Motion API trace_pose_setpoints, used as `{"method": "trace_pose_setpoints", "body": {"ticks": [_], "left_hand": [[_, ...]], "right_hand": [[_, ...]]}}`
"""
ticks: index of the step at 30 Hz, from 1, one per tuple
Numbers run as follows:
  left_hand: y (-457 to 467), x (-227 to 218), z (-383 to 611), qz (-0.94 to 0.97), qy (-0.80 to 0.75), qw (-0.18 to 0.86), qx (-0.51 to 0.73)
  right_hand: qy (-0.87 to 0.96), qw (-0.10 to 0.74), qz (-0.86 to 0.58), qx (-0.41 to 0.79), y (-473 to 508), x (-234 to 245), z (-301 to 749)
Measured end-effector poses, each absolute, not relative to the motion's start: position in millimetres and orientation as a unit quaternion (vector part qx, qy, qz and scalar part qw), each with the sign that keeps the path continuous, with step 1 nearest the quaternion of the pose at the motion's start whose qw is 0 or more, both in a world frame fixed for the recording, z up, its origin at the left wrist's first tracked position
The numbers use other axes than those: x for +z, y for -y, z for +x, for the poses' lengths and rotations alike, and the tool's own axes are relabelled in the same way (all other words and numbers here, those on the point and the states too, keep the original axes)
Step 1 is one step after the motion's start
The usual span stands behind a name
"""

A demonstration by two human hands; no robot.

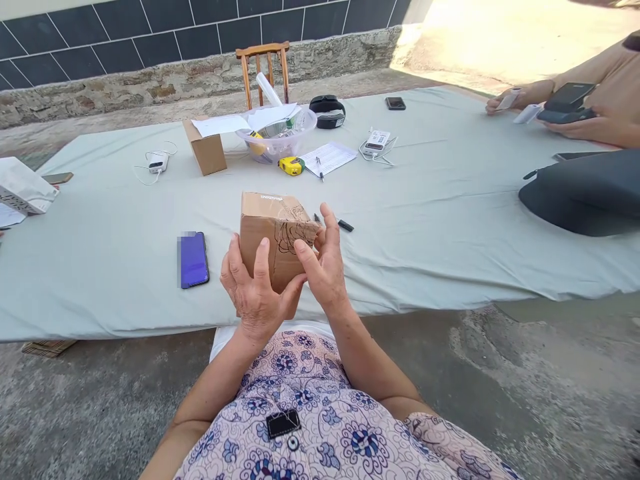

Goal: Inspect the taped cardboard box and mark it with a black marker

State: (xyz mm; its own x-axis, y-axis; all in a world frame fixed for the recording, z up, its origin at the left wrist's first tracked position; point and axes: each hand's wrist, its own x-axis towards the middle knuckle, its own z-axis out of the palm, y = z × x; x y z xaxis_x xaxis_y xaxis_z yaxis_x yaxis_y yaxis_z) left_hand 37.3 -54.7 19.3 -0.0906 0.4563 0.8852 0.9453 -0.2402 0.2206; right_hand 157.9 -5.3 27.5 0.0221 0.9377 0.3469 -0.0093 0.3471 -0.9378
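I hold a small brown cardboard box (273, 230) with a dark line drawing on its side, raised above the near edge of the pale green mat (440, 220). My left hand (255, 293) is wrapped round the box's lower left side from below. My right hand (323, 263) presses on its right side, with the fingers curled against the drawing. A black pen (345, 225) lies on the mat just behind my right hand.
A blue phone (193, 259) lies left of the box. Farther back stand a second cardboard box (207, 150), a clear bowl (277, 137), a yellow tape measure (291, 165), papers, chargers and a wooden chair (265, 67). Another person's hands (565, 110) and a dark bag (585, 190) are at right.
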Motion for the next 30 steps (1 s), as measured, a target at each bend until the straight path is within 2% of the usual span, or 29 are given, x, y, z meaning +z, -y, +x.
{"method": "trace_pose_setpoints", "body": {"ticks": [14, 24, 28, 30], "left_hand": [[51.3, 11.7, 37.2, -0.625, 0.585, 0.235, -0.46], [43.7, 18.7, 7.1, -0.591, 0.641, 0.112, -0.478], [42.7, 19.0, -15.5, -0.59, 0.607, 0.053, -0.529], [38.9, 16.2, -25.2, -0.587, 0.58, -0.011, -0.565]], "right_hand": [[0.56, 0.588, -0.411, 0.414, 3.6, 31.2, 156.2], [0.618, 0.575, -0.307, 0.439, 4.3, 22.4, 156.1], [0.611, 0.579, -0.402, 0.361, -24.4, 5.9, 179.3], [0.609, 0.53, -0.51, 0.297, -45.2, -6.0, 194.1]]}}
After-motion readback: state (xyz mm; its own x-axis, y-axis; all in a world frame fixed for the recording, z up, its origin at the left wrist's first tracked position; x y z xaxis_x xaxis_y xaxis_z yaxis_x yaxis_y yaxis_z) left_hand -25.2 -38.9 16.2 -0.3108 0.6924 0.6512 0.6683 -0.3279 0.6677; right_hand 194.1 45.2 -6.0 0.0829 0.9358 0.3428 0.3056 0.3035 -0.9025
